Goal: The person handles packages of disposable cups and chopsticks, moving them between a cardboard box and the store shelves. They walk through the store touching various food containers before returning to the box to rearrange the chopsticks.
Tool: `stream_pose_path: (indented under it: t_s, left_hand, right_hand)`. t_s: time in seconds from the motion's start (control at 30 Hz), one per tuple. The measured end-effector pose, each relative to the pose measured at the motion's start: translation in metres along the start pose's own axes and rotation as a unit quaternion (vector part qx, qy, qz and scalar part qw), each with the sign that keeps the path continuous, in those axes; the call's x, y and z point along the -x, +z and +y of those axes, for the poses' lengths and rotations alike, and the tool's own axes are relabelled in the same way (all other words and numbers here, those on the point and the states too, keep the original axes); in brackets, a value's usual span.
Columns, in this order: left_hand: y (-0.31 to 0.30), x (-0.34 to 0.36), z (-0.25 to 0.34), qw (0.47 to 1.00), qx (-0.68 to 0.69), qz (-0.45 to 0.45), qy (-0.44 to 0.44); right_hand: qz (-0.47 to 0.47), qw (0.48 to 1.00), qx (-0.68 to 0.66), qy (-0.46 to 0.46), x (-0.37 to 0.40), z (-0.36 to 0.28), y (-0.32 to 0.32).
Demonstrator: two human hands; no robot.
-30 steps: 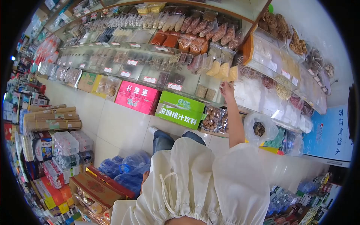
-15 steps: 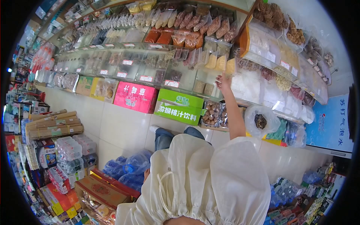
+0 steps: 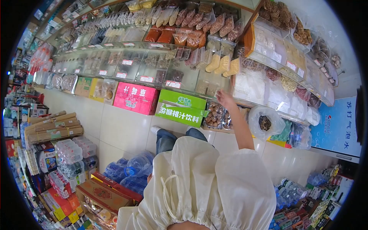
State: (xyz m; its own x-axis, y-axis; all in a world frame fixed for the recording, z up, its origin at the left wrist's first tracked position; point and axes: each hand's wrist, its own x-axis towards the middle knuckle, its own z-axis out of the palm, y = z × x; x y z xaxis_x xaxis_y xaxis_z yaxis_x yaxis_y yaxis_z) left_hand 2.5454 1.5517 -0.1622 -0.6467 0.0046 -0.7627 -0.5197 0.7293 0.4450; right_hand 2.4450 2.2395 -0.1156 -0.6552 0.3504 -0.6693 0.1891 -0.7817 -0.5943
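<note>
Two small, flat, clear plastic packets of beige grain [image 3: 212, 90] are set side by side at the front of a pale, glass-fronted shelf [image 3: 209, 78]. The nearer packet is found just beyond the fingers of the right hand [image 3: 226, 99] and slightly to their left; whether it is touched cannot be told, as fingertips and packet edge run together in the blur. Its long axis seems to be pointed away from the wearer, though this is not shown sharply. The fingers look loosely curled; nothing can be made out between them, and whether anything is pinched cannot be told.

The left hand [image 3: 149, 178] is mostly hidden by a loose cream blouse [image 3: 191, 180], so the state of its fingers cannot be told; it is placed well apart from the packets, near blue-tinted plastic bottles [image 3: 134, 165], and the right is by far the nearer.

Beyond the packets, plump clear bags of yellow contents [image 3: 222, 65] are laid in a row. On the wearer's side, clear bags of round brown goods [image 3: 214, 114] are kept beside a bright green printed carton [image 3: 182, 108]. A pink printed carton [image 3: 136, 98] is placed farther left.
</note>
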Motion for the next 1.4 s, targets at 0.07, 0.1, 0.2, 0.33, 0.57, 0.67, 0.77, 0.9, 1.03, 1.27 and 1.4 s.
stream_pose_path:
  t_s: [0.07,0.1,0.2,0.33,0.57,0.67,0.77,0.9,1.03,1.27,1.4]
  left_hand:
    - [-0.001,0.004,-0.001,1.000,-0.005,0.003,0.001]
    - [-0.002,0.004,0.000,1.000,-0.005,0.006,0.001]
    - [-0.006,0.008,-0.003,1.000,-0.008,0.014,0.001]
    - [-0.011,0.016,-0.004,1.000,-0.011,0.027,0.000]
    - [-0.009,0.020,-0.005,0.999,-0.012,0.039,-0.008]
    - [-0.009,0.015,0.000,0.999,-0.011,0.041,-0.012]
    - [-0.015,0.003,0.010,0.999,-0.016,0.041,-0.005]
    - [-0.029,-0.023,0.022,0.999,-0.020,0.038,0.018]
    - [-0.049,-0.054,0.030,0.998,-0.018,0.042,0.051]
    - [-0.108,-0.109,0.067,0.993,0.032,0.065,0.098]
    - [-0.134,-0.155,0.047,0.985,0.149,0.048,0.073]
  right_hand:
    - [0.012,0.998,-0.029,0.057,-0.003,0.020,-0.011]
    - [0.036,0.996,-0.042,0.074,-0.011,0.031,-0.015]
    - [0.074,0.990,-0.078,0.088,-0.024,0.051,-0.017]
    - [0.088,0.989,-0.087,0.082,-0.030,0.067,-0.011]
    - [0.092,0.990,-0.078,0.072,-0.030,0.073,-0.016]
    - [0.060,0.993,-0.074,0.069,-0.037,0.081,-0.022]
    - [0.092,0.991,-0.066,0.069,-0.034,0.093,-0.022]
    - [0.093,0.990,-0.093,0.052,-0.007,0.102,-0.011]
    - [0.072,0.988,-0.131,0.050,0.022,0.130,-0.002]
    - [0.110,0.974,-0.174,0.090,0.036,0.231,0.033]
    - [0.064,0.975,-0.164,0.135,0.020,0.251,0.091]
